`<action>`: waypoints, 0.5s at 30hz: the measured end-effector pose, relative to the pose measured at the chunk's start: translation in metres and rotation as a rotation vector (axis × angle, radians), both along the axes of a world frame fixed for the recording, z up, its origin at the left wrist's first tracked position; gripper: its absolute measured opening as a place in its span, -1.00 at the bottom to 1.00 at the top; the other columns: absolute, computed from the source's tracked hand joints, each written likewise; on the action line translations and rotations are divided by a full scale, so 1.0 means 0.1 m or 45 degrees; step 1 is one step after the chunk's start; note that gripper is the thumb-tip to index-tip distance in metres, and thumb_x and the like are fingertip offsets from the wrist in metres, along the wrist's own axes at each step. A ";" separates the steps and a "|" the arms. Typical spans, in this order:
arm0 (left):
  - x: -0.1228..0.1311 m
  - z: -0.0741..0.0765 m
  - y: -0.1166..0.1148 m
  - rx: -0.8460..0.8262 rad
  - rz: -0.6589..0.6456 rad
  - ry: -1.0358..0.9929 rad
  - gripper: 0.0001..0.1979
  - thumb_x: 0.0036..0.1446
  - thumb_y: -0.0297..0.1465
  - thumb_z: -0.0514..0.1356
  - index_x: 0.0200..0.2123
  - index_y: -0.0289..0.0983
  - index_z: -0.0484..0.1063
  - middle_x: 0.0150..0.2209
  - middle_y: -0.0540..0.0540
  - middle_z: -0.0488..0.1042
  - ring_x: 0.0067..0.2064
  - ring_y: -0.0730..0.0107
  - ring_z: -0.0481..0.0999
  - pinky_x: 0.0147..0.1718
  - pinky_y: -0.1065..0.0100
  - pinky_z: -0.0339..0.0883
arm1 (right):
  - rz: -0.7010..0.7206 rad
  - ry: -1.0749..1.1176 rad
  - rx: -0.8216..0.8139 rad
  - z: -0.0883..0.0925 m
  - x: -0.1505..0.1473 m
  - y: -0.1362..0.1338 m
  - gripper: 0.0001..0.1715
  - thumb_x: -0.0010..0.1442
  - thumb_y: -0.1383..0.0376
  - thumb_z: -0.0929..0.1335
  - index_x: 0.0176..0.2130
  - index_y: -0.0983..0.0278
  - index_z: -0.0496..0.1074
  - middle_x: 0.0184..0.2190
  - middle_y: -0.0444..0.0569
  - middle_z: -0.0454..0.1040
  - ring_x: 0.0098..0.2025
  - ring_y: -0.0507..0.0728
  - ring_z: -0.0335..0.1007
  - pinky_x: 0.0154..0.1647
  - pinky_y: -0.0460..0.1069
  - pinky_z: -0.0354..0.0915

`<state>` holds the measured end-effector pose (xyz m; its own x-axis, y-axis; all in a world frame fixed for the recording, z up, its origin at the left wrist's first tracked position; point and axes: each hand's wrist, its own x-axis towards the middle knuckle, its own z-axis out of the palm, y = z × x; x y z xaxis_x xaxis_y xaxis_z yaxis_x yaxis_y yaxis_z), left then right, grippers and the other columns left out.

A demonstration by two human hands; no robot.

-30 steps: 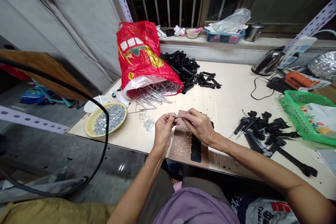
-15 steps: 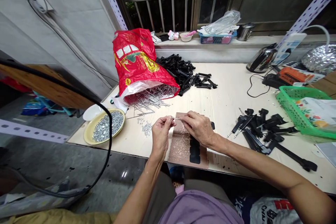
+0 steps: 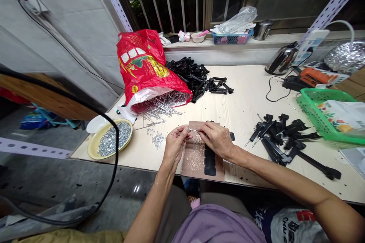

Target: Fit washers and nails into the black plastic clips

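My left hand (image 3: 176, 145) and my right hand (image 3: 216, 139) meet above a brown pad (image 3: 196, 158) at the table's near edge. Both pinch a thin metal pin (image 3: 192, 130) between their fingertips. A black plastic part (image 3: 210, 162) lies on the pad under my right wrist. To the left, small silver pieces (image 3: 157, 139) are scattered on the table, and a yellow plate (image 3: 96, 152) holds many more. A red bag (image 3: 145, 69) spills long metal pins (image 3: 161, 107) toward the pad.
A heap of black plastic parts (image 3: 194, 76) lies behind the bag and another heap of assembled black parts (image 3: 282, 134) to the right. A green basket (image 3: 325, 115), a kettle (image 3: 281, 60) and a cable (image 3: 273, 89) stand at the right. A thick black cord (image 3: 114, 148) loops at left.
The camera has tilted and shifted a little. My hands stay together on the pin, slightly lower and nearer the pad.
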<state>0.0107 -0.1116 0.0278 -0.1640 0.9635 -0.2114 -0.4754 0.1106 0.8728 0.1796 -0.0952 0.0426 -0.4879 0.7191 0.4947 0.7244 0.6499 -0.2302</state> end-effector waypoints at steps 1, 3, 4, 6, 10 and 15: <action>0.01 -0.01 0.00 -0.023 -0.007 -0.024 -0.65 -0.23 -0.36 0.43 -0.33 -0.37 0.50 -0.45 -0.02 0.48 -0.47 0.57 0.44 -0.37 0.44 0.36 | -0.015 -0.001 0.006 -0.01 0.00 0.00 -0.80 0.28 0.29 0.24 -0.26 0.25 0.44 -0.32 -0.04 0.45 -0.30 0.07 0.33 -0.38 -0.05 0.11; 0.05 -0.02 0.00 -0.036 -0.007 -0.048 -0.64 -0.24 -0.36 0.43 -0.33 -0.38 0.51 -0.45 -0.02 0.49 -0.48 0.57 0.44 -0.39 0.45 0.36 | -0.053 0.002 0.018 -0.02 0.00 -0.01 -0.79 0.29 0.27 0.23 -0.28 0.26 0.43 -0.34 -0.04 0.45 -0.32 0.07 0.32 -0.40 -0.05 0.09; 0.06 -0.02 0.00 -0.023 0.003 -0.049 -0.66 -0.23 -0.36 0.43 -0.33 -0.38 0.52 -0.46 -0.02 0.49 -0.49 0.58 0.43 -0.39 0.46 0.35 | -0.071 0.006 0.016 -0.03 0.00 -0.02 -0.78 0.29 0.27 0.23 -0.27 0.26 0.43 -0.34 -0.04 0.45 -0.33 0.07 0.32 -0.42 -0.05 0.08; 0.10 -0.03 -0.01 0.023 0.044 -0.031 -0.69 -0.20 -0.37 0.41 -0.33 -0.38 0.52 -0.47 -0.01 0.48 -0.49 0.58 0.43 -0.38 0.46 0.35 | -0.092 0.018 -0.014 -0.05 0.00 -0.04 -0.76 0.31 0.26 0.21 -0.25 0.27 0.42 -0.34 -0.03 0.44 -0.36 0.06 0.32 -0.44 -0.06 0.06; 0.15 -0.04 -0.01 0.078 0.108 0.064 -0.72 -0.14 -0.37 0.38 -0.32 -0.37 0.52 -0.48 -0.01 0.49 -0.47 0.57 0.44 -0.37 0.46 0.34 | -0.095 0.057 -0.070 -0.07 0.00 -0.06 -0.78 0.32 0.26 0.20 -0.21 0.27 0.39 -0.34 -0.04 0.44 -0.37 0.05 0.33 -0.45 -0.07 0.06; 0.14 -0.05 -0.02 0.045 0.072 0.123 -0.71 -0.14 -0.36 0.38 -0.31 -0.37 0.52 -0.48 -0.01 0.49 -0.49 0.56 0.45 -0.41 0.47 0.34 | -0.111 -0.034 -0.034 -0.09 0.02 -0.05 -0.74 0.32 0.25 0.19 -0.28 0.28 0.40 -0.37 -0.03 0.44 -0.35 0.07 0.32 -0.43 -0.05 0.05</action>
<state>0.0250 -0.1134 0.0225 -0.2365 0.9587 -0.1582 -0.3937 0.0543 0.9176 0.1818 -0.1001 0.0338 -0.4354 0.7721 0.4629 0.7841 0.5779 -0.2265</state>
